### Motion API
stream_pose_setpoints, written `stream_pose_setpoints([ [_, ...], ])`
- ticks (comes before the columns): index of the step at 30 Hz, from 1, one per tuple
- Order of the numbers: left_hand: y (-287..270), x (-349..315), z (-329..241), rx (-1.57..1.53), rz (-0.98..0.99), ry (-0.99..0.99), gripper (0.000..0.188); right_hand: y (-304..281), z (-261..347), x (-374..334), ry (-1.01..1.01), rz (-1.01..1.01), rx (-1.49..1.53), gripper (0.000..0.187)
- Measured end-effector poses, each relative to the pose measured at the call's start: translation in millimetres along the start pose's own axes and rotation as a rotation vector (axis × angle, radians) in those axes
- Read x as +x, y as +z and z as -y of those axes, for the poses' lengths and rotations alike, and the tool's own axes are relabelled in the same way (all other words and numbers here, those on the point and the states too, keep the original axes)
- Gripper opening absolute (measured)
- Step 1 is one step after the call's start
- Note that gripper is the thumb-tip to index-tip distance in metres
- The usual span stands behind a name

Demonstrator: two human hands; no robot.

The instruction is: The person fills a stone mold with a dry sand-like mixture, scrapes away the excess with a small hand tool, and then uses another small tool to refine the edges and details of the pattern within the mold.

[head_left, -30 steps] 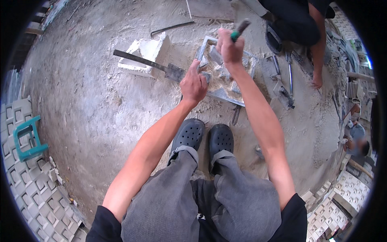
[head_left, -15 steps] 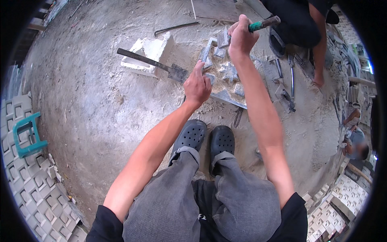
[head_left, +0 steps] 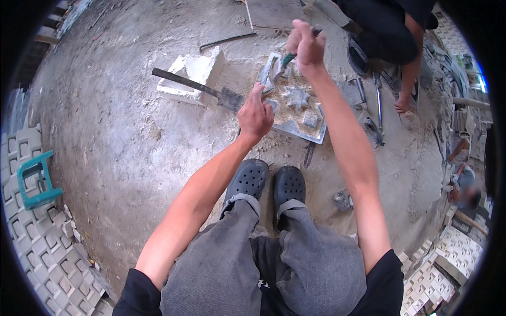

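Observation:
My left hand (head_left: pixel 255 118) is closed over the left side of a grey metal frame (head_left: pixel 305 136), its index finger along the bar. Inside the frame lie a star-shaped grey piece (head_left: pixel 295 97) and smaller grey blocks (head_left: pixel 310 119), amid pale sandy powder. My right hand (head_left: pixel 308 47) is wrapped round a tool with a green and dark handle (head_left: pixel 288 59). That tool slants down to the frame's far left part; its greyish head is too blurred to name. Beside my left hand lies a flat-bladed tool with a long dark handle (head_left: pixel 182 79).
A white block (head_left: pixel 211 68) sits under the dark handle. Hand tools (head_left: pixel 378 100) lie right of the frame, near a crouching person's hand (head_left: pixel 402 104). A bent rod (head_left: pixel 226 41) lies beyond. A teal stool (head_left: pixel 39 181) and stacked patterned blocks (head_left: pixel 42 253) stand left.
My right hand has tilted the green-handled tool, so its head now points down over the frame's far left part. My left hand stays on the frame. The other person's hand has shifted slightly left.

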State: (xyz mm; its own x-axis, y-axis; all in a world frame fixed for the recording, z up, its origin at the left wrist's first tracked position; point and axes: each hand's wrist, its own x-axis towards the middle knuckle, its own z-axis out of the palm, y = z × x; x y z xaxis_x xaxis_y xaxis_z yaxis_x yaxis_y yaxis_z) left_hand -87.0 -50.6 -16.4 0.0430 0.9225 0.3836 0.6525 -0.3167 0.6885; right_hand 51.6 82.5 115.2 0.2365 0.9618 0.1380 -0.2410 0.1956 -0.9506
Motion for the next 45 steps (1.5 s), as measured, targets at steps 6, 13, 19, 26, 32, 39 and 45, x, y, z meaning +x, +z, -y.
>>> stream_pose_setpoints([
  [6, 0, 1, 1, -0.003, -0.013, 0.019, 0.046, 14, 38, 3, -0.153, -0.208, -0.026, 0.048],
  [13, 2, 10, -2, 0.014, -0.024, 0.016, 0.043, -5, -32, -15, -0.145, -0.201, 0.109, 0.047],
  [19, -3, 0, 8, 0.033, -0.027, 0.012, 0.047, 23, 36, -8, -0.174, -0.248, -0.082, 0.048],
  [26, 7, 2, -10, -0.015, -0.004, 0.008, 0.044, 10, -53, 17, -0.337, -0.126, -0.578, 0.053],
  [32, -1, 3, 5, 0.007, -0.075, 0.05, 0.047, 50, -11, 38, -0.247, -0.056, -0.521, 0.054],
  [39, 9, 6, -10, -0.035, -0.023, -0.007, 0.047, 20, -67, 37, -0.262, -0.026, -0.777, 0.051],
  [45, -9, -10, 13, 0.037, -0.001, -0.037, 0.047, 47, -14, 30, -0.301, -0.136, -0.417, 0.052],
])
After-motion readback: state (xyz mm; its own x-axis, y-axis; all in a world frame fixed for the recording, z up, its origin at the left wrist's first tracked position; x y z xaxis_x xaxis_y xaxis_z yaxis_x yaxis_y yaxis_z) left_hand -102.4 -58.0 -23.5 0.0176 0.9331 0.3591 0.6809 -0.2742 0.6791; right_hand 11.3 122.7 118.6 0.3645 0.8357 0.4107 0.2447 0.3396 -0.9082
